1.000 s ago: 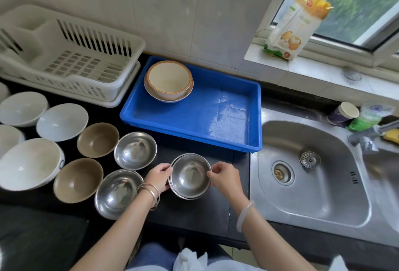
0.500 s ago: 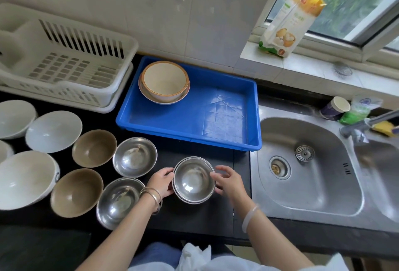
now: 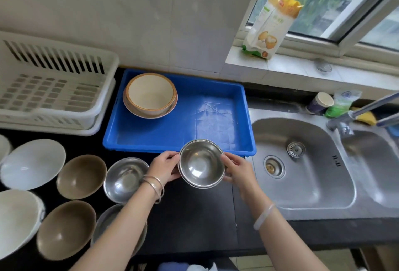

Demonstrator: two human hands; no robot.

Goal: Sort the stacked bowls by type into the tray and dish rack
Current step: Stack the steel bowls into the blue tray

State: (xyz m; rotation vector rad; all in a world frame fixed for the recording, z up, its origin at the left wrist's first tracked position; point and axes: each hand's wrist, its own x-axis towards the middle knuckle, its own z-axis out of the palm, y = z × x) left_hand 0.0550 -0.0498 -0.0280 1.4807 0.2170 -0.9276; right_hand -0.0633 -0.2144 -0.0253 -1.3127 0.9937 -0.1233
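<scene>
A small stack of steel bowls (image 3: 200, 163) is held above the black counter, just in front of the blue tray's (image 3: 216, 119) near edge. My left hand (image 3: 165, 168) grips its left rim and my right hand (image 3: 236, 170) grips its right rim. Inside the tray at the back left sits a cream bowl with an orange rim (image 3: 151, 94), nested in a second one. The white dish rack (image 3: 54, 89) stands left of the tray, holding nothing I can see. Another steel bowl (image 3: 124, 179) rests on the counter beside my left wrist; one more (image 3: 103, 221) lies partly under my left forearm.
Two brown bowls (image 3: 81, 175) (image 3: 65, 228) and several white bowls (image 3: 32, 162) line the counter at the left. A steel double sink (image 3: 302, 162) with a tap (image 3: 362, 108) lies to the right. A flour bag (image 3: 272, 24) stands on the window sill; a paper cup (image 3: 319, 102) stands behind the sink.
Both hands have lifted the steel bowl stack off the counter and carried it away from me, towards the blue tray's front edge. The other bowls stay where they were.
</scene>
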